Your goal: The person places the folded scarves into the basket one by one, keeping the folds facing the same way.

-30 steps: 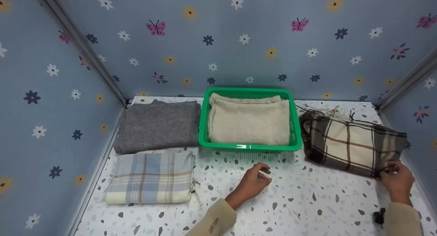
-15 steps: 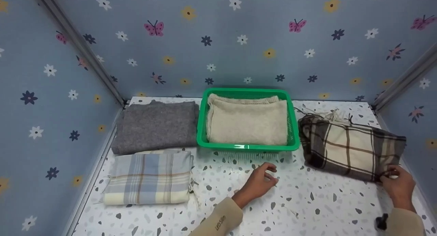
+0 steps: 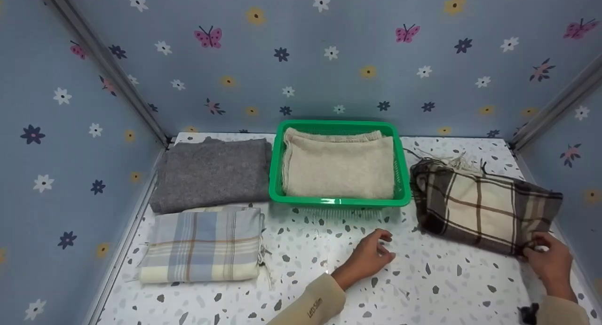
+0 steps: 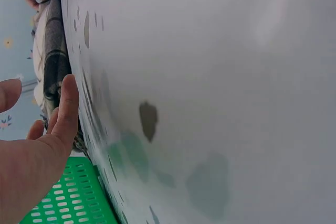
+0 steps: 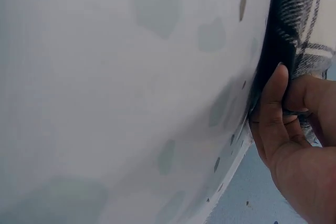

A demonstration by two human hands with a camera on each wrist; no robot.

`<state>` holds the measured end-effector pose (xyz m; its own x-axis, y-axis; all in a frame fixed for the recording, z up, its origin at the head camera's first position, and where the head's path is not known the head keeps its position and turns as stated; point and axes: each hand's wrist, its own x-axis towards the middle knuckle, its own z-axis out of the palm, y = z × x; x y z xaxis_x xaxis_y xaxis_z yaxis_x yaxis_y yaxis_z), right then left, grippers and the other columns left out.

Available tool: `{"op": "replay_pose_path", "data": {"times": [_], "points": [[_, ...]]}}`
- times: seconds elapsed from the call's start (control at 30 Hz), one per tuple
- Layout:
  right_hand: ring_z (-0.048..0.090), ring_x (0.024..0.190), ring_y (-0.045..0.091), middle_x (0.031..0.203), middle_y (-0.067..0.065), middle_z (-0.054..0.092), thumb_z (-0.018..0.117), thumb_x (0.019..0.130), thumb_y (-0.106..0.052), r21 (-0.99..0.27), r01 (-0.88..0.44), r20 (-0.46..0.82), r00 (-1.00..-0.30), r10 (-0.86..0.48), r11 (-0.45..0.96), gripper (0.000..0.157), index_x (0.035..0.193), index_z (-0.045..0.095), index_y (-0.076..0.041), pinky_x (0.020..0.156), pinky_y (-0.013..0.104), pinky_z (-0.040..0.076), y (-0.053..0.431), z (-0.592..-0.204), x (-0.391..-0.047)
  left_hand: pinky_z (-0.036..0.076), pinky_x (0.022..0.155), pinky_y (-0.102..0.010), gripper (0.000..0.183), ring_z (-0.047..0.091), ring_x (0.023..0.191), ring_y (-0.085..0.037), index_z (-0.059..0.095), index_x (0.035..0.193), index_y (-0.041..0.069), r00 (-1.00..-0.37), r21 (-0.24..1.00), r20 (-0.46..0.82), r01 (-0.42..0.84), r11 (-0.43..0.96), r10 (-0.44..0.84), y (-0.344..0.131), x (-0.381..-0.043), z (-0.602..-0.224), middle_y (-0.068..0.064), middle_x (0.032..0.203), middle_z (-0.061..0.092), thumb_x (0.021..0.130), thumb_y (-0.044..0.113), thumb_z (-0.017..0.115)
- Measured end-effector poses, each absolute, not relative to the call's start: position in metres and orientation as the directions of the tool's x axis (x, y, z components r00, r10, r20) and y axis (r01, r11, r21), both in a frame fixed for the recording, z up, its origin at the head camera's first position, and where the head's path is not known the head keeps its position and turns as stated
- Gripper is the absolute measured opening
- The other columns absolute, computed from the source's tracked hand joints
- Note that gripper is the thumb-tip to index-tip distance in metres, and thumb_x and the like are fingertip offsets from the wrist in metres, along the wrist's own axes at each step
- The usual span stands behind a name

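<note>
On the right of the head view lies a folded plaid scarf (image 3: 484,207) in brown, black and cream, fringed at its back edge. My right hand (image 3: 550,259) pinches its near right corner between thumb and fingers; the right wrist view shows the fingertips (image 5: 277,85) at the dark edge of the cloth. My left hand (image 3: 369,259) hovers over the table in front of the green basket (image 3: 338,202), fingers loosely bent and holding nothing. Inside the basket is a folded cream knitted cloth (image 3: 341,170).
Left of the basket lies a folded grey cloth (image 3: 214,174). In front of it is a folded blue and cream plaid scarf (image 3: 202,245) with fringe. Patterned walls (image 3: 301,57) close off the back and both sides of the speckled table (image 3: 423,287).
My left hand has moved rightward, toward the brown plaid scarf. My right hand keeps its pinch, and the scarf's right end has come slightly nearer. The head view has shifted a little.
</note>
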<state>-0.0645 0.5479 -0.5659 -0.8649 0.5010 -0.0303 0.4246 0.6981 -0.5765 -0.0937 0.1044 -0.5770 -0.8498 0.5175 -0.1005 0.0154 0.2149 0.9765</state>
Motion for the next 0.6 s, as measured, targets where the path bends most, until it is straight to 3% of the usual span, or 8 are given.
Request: {"op": "replay_pose_path", "data": {"times": [0.2,0.3,0.4,0.47,0.53,0.6], "points": [[0.038,0.071,-0.020,0.113,0.035,0.066,0.067,0.089,0.007,-0.591,0.431,-0.068,-0.869,0.491,0.682,0.042,0.130,0.059,0.014,0.057,0.016,0.045,0.552,-0.566,-0.061,0.054,0.087,-0.023,0.045,0.068,0.109,-0.015,0.055,0.142,0.004,-0.842,0.973,-0.101,0.028,0.230,0.529,0.116,-0.095,-0.575,-0.012,0.138,0.062,0.101,0.009,0.071],[0.054,0.074,-0.008,0.115,0.034,0.065,0.067,0.090,0.007,-0.594,0.445,-0.102,-0.868,0.486,0.670,0.043,0.131,0.058,0.014,0.056,0.020,0.049,0.554,-0.567,-0.059,0.054,0.092,-0.024,0.048,0.068,0.112,-0.016,0.054,0.144,0.006,-0.849,0.965,-0.109,0.034,0.259,0.517,0.122,-0.096,-0.574,-0.010,0.139,0.062,0.100,0.010,0.072],[0.058,0.076,-0.003,0.116,0.035,0.064,0.068,0.090,0.008,-0.599,0.441,-0.112,-0.873,0.475,0.669,0.044,0.132,0.057,0.014,0.057,0.020,0.049,0.556,-0.567,-0.057,0.053,0.095,-0.024,0.051,0.067,0.115,-0.015,0.053,0.147,0.008,-0.852,0.962,-0.122,0.026,0.273,0.510,0.128,-0.096,-0.574,-0.008,0.141,0.061,0.100,0.011,0.073],[0.059,0.073,-0.004,0.114,0.035,0.065,0.068,0.089,0.011,-0.612,0.425,-0.111,-0.881,0.460,0.667,0.044,0.132,0.057,0.015,0.058,0.019,0.050,0.556,-0.567,-0.055,0.053,0.095,-0.025,0.053,0.067,0.116,-0.016,0.052,0.148,0.008,-0.851,0.964,-0.125,0.017,0.266,0.509,0.130,-0.097,-0.574,-0.009,0.143,0.060,0.099,0.011,0.073],[0.051,0.072,-0.013,0.113,0.034,0.065,0.067,0.089,0.013,-0.621,0.415,-0.111,-0.886,0.449,0.665,0.044,0.132,0.057,0.015,0.059,0.019,0.051,0.557,-0.567,-0.054,0.053,0.095,-0.025,0.054,0.067,0.117,-0.018,0.051,0.149,0.007,-0.852,0.967,-0.127,0.007,0.253,0.508,0.132,-0.097,-0.573,-0.010,0.144,0.060,0.099,0.010,0.073],[0.054,0.073,-0.010,0.114,0.035,0.064,0.067,0.089,0.015,-0.631,0.411,-0.121,-0.890,0.440,0.659,0.044,0.132,0.056,0.015,0.060,0.020,0.052,0.557,-0.567,-0.052,0.053,0.096,-0.026,0.056,0.066,0.118,-0.021,0.051,0.149,0.006,-0.853,0.972,-0.125,-0.002,0.237,0.507,0.134,-0.097,-0.572,-0.010,0.145,0.059,0.099,0.009,0.074]]}}
